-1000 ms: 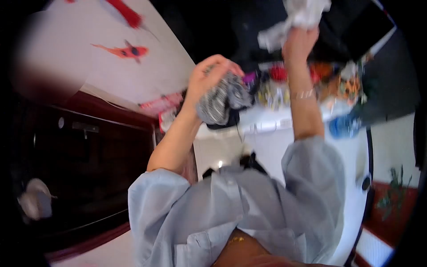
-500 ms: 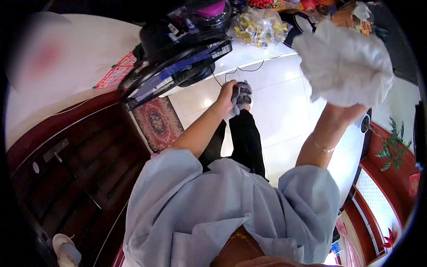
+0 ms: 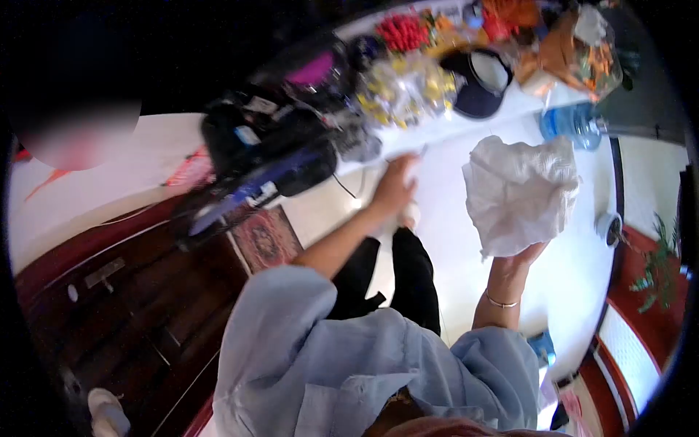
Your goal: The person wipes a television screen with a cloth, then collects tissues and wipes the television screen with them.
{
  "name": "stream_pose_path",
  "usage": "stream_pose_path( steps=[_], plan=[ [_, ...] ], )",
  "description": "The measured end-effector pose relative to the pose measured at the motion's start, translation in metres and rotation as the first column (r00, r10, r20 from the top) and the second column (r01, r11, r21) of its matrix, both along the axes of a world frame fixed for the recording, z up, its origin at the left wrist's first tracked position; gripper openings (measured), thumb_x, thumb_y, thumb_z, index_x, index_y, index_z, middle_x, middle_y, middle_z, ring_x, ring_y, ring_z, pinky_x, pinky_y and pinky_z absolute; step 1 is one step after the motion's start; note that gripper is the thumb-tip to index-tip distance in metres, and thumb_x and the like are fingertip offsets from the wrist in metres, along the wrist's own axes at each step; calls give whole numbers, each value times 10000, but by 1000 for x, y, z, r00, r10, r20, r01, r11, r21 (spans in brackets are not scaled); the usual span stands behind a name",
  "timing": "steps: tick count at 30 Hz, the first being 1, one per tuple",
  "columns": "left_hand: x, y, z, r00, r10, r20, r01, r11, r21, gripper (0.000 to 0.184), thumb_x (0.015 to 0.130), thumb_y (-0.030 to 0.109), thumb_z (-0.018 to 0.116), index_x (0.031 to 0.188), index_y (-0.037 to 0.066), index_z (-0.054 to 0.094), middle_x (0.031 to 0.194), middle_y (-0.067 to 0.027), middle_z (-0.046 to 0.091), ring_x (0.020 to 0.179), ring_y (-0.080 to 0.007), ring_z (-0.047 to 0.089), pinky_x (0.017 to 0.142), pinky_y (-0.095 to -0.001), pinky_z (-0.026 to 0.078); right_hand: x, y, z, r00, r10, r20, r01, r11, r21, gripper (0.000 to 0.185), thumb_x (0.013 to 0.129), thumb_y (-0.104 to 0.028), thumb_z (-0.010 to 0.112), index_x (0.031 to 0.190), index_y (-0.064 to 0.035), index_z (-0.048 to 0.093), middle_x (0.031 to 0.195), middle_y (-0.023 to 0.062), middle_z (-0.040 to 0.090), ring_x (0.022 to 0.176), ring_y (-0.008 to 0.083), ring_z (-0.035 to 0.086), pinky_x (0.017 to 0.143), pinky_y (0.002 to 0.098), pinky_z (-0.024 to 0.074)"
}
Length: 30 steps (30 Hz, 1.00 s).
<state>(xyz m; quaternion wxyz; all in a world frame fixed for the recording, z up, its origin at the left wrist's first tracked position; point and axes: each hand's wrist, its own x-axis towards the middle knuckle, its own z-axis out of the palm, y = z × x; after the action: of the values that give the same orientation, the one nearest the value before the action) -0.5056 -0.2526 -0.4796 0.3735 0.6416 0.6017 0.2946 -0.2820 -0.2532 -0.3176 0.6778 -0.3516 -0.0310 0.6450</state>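
My right hand (image 3: pixel 523 255) grips a crumpled white cloth (image 3: pixel 520 193) from below, its fingers mostly hidden behind the fabric. The cloth hangs spread out over the floor. Nothing shows in my left hand (image 3: pixel 395 188), which is somewhat blurred, with fingers stretched toward the white table. Just beyond it, a crumpled grey cloth (image 3: pixel 357 140) lies at the front edge of the white table (image 3: pixel 473 120), beside a black fan (image 3: pixel 262 171).
On the table are a clear bag of yellow-wrapped items (image 3: pixel 404 91), a dark cap (image 3: pixel 477 80) and red flowers (image 3: pixel 403 30). A blue water bottle (image 3: pixel 571 125) stands at the right end. A dark door (image 3: pixel 138 313), patterned mat (image 3: pixel 266 239) and potted plant (image 3: pixel 655 269) are around.
My left hand has let go of the grey cloth, which now lies at the table edge. The white cloth in my right hand is lower and further left in view. The view has shifted.
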Motion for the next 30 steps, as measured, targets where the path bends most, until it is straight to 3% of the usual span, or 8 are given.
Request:
stream_pose_path(
  steps=[5,7,12,16,20,26,28,30],
  plan=[
    [-37,-4,269,960,-119,253,43,957,288,342,851,48,587,1191,17,560,1166,-128,567,1140,-274,522,987,-362,403,-51,44,79,971,212,-113,-169,936,309,523,980,-376,402,1368,-25,393,1333,156,486,1211,338,482,1049,458,385],
    [-53,6,346,914,-152,376,-30,899,437,426,872,115,592,1266,-10,489,1268,-155,477,1205,-266,473,1025,-378,367,-99,65,86,682,-192,706,-213,871,443,531,965,-366,444,1363,-18,400,1320,161,500,1202,331,495,1042,446,392],
    [-73,14,486,855,-347,385,41,786,617,806,777,235,731,1416,-3,301,1416,-146,343,1322,-231,351,1099,-370,275,-217,98,212,398,-717,573,-257,512,819,560,896,-334,568,1330,-3,441,1382,205,414,1260,393,403,1064,491,327],
    [-117,45,512,860,-147,488,-188,799,572,426,900,107,577,1298,-10,480,1219,-53,559,1124,-125,510,976,-277,385,-274,126,304,315,-914,257,-261,177,949,472,891,-261,574,1290,-17,509,1371,235,427,1257,422,390,1049,518,291],
    [-181,56,534,687,-175,705,-407,711,573,355,956,90,479,1300,1,489,1248,-96,560,1164,-180,523,1016,-316,394,-330,173,358,146,-972,183,-438,103,893,490,846,-123,571,1331,-139,511,1387,99,458,1256,354,406,1069,514,260],
    [-288,50,555,733,378,565,-609,-5,793,406,910,35,504,1314,5,481,1331,-122,509,1273,-200,437,971,-312,405,-364,212,362,-88,-983,159,-672,176,720,556,845,-159,586,1385,-198,462,1444,36,407,1298,295,380,1115,533,190],
    [-324,57,565,633,310,709,-761,78,645,386,931,82,491,1307,-1,467,1321,-113,487,1302,-221,389,1095,-336,263,-369,212,367,-108,-986,128,-703,167,691,541,842,-167,589,1372,-201,485,1310,35,526,1178,261,479,1111,530,208],
    [-354,66,568,577,309,756,-815,267,514,292,957,154,481,1207,17,544,1164,-71,558,1117,-167,475,952,-297,346,-383,210,369,-81,-995,66,-772,105,627,538,834,-163,591,1363,-202,500,1184,33,603,1094,245,529,1106,529,226]
  ],
)
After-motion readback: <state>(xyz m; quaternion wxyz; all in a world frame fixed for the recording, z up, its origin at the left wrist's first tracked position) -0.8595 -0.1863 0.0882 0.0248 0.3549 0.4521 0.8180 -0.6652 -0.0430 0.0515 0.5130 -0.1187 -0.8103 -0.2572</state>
